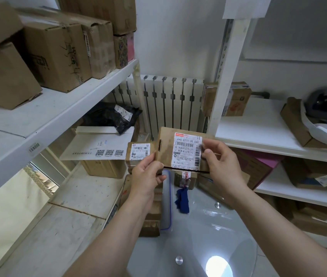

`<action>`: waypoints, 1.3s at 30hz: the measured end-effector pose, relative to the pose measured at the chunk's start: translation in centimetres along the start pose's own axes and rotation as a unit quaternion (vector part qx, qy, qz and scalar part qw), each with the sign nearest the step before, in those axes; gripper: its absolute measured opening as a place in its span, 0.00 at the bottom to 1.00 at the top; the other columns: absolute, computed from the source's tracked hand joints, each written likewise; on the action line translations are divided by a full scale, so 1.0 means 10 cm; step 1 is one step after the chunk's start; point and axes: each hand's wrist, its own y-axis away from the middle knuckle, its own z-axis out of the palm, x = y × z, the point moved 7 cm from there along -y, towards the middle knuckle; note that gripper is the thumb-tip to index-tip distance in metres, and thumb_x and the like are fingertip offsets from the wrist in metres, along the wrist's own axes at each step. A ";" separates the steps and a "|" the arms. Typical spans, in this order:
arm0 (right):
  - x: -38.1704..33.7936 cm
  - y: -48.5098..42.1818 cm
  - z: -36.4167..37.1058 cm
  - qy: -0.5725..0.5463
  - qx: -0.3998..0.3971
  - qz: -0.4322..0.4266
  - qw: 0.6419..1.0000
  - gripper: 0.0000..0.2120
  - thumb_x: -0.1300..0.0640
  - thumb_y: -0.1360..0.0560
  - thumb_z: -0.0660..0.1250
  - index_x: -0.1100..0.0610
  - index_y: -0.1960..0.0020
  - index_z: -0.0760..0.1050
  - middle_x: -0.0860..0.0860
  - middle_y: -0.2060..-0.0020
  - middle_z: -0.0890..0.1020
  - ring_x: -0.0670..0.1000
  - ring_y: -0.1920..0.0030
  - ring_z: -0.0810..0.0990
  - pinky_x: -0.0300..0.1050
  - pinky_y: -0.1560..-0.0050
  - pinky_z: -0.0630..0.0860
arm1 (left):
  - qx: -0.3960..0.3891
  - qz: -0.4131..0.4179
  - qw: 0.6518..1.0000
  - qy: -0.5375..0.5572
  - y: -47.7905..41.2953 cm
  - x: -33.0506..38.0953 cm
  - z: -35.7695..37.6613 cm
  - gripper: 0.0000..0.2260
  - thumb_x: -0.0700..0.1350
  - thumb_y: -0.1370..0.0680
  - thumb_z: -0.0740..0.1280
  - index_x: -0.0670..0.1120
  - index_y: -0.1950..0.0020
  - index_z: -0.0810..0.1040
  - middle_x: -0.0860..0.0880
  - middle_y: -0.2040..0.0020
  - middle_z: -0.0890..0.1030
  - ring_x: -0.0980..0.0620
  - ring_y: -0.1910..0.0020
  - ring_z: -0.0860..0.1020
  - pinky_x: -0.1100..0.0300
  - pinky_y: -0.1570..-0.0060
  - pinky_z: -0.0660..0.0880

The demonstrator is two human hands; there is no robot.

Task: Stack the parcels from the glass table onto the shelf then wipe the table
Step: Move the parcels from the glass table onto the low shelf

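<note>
Flat brown parcel (165, 146), white label (186, 150) showing, above glass table (208, 232)

On the parcel (165, 150), a white label (186, 151) reads "640 G710-00 042"; at nine o'clock, a white carton (90, 143) shows three QR codes.

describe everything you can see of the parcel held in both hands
The parcel is a flat brown cardboard box with a tab slot near its left edge. A white shipping label with barcodes and a red strip covers much of the face turned to the camera. It is held in the air above the glass table: the left hand grips its lower left corner, the right hand pinches its right edge.
</note>
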 end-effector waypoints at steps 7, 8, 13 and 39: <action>0.06 -0.05 -0.07 -0.034 0.048 0.003 0.998 0.13 0.65 0.19 0.58 0.52 0.41 0.76 0.48 0.49 0.81 0.44 0.51 0.81 0.31 0.55 0.76 | 0.015 -0.015 0.999 0.038 -0.05 -0.04 -0.02 0.12 0.34 0.23 0.63 0.48 0.52 0.82 0.50 0.60 0.85 0.50 0.56 0.78 0.59 0.63 0.74; 0.07 -0.06 -0.08 -0.044 0.053 0.006 0.998 0.13 0.65 0.19 0.58 0.52 0.42 0.76 0.50 0.49 0.81 0.46 0.51 0.81 0.34 0.53 0.77 | 0.019 -0.020 0.999 0.043 -0.06 -0.05 -0.02 0.12 0.34 0.23 0.63 0.48 0.53 0.82 0.49 0.60 0.85 0.49 0.56 0.77 0.59 0.63 0.74; 0.08 -0.08 -0.11 -0.057 0.063 0.010 0.996 0.14 0.66 0.19 0.58 0.49 0.48 0.76 0.51 0.52 0.82 0.48 0.53 0.82 0.39 0.54 0.77 | 0.022 -0.023 0.998 0.047 -0.09 -0.08 -0.03 0.12 0.35 0.23 0.63 0.48 0.54 0.83 0.49 0.60 0.85 0.48 0.54 0.77 0.59 0.62 0.74; 0.74 0.01 0.22 -0.021 -0.050 0.148 0.988 0.25 0.64 0.27 0.70 0.51 0.32 0.70 0.51 0.43 0.77 0.54 0.43 0.77 0.56 0.42 0.78 | -0.044 0.270 0.857 -0.436 0.04 -0.21 -0.15 0.16 0.50 0.21 0.64 0.54 0.32 0.72 0.56 0.38 0.73 0.60 0.40 0.73 0.59 0.41 0.74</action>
